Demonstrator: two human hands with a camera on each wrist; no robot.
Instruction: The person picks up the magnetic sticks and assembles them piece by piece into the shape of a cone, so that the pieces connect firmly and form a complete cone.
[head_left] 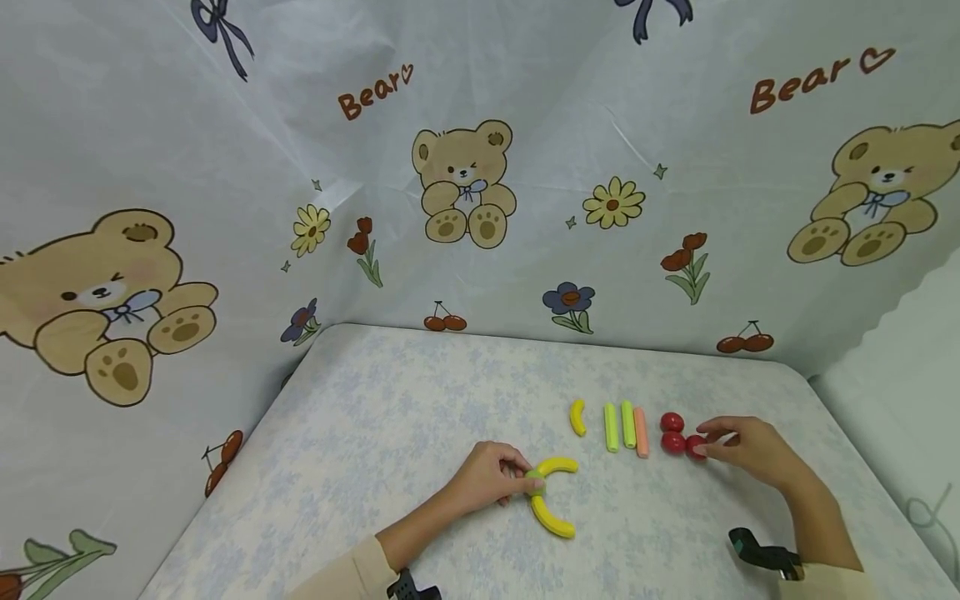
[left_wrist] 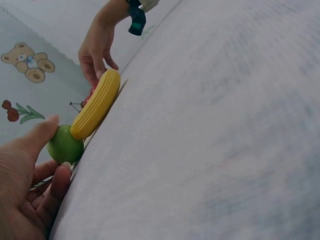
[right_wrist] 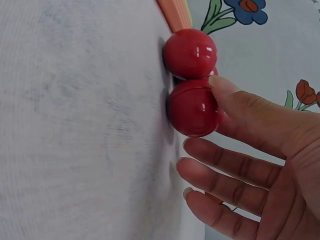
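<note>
My left hand (head_left: 491, 477) pinches a green ball (left_wrist: 66, 145) between thumb and fingers. Two yellow curved sticks (head_left: 553, 518) spread from that ball to the right, close over the table. At the right, my right hand (head_left: 753, 450) has its thumb and index finger on a red ball (right_wrist: 194, 109), while the other fingers reach out loosely below it. A second red ball (right_wrist: 190, 54) sits right against the held one, and a third red ball (head_left: 672, 422) lies just behind them.
Between the hands lie two light green sticks (head_left: 611, 427), an orange stick (head_left: 641, 432) and a short yellow curved piece (head_left: 577, 417). A pale patterned cloth covers the table (head_left: 405, 392). Behind it hangs a curtain (head_left: 540, 158) printed with bears and flowers.
</note>
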